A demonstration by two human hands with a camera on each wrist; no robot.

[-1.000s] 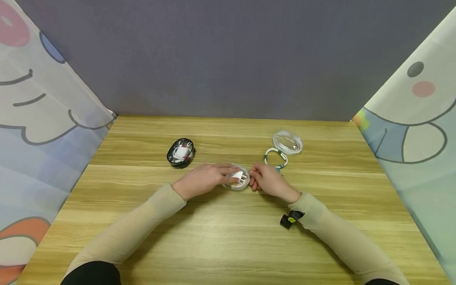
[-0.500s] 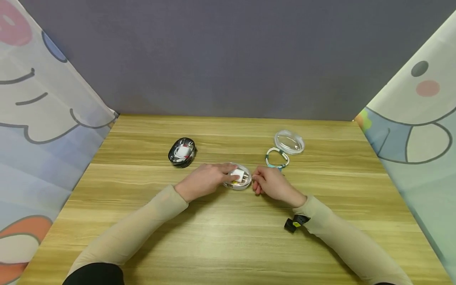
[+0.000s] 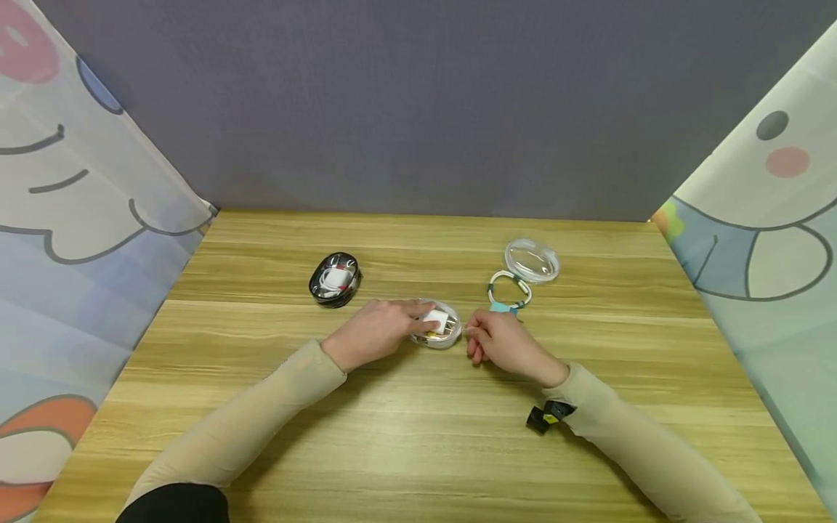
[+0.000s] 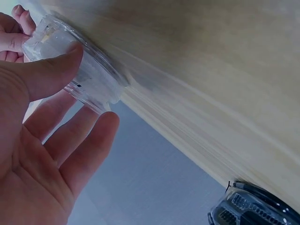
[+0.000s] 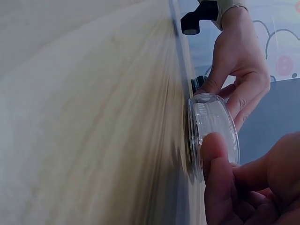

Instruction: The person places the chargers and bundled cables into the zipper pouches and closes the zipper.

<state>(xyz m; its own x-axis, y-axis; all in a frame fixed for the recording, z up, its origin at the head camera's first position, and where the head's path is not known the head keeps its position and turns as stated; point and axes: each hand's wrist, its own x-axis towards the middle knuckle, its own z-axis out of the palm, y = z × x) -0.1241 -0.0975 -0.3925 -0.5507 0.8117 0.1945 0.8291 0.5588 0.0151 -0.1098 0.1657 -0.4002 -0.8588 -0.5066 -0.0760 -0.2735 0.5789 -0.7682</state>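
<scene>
A clear oval zip pouch (image 3: pixel 450 338) with a white charger plug (image 3: pixel 436 320) and some yellow inside lies mid-table. My left hand (image 3: pixel 382 328) holds it from the left, thumb on the near side and fingers on the far side; the left wrist view shows the thumb (image 4: pixel 56 72) against its clear wall. At the pouch's right end my right hand (image 3: pixel 502 340) pinches a thin bit that looks like the zipper pull, mostly hidden by the fingertips. In the right wrist view the pouch (image 5: pixel 215 115) stands between both hands.
A black-rimmed clear pouch (image 3: pixel 320 292) with a white charger and cable stands to the left. Behind my right hand lie a coiled white cable (image 3: pixel 492 283) with a light-blue tag (image 3: pixel 502 308) and another clear oval pouch (image 3: pixel 532 261). A grey panel (image 3: pixel 418 109) closes off the table's back.
My right hand has drawn slightly to the right and toward me, widening the small gap to the pouch. My left hand keeps its hold, and the pouch stays in about the same place.
</scene>
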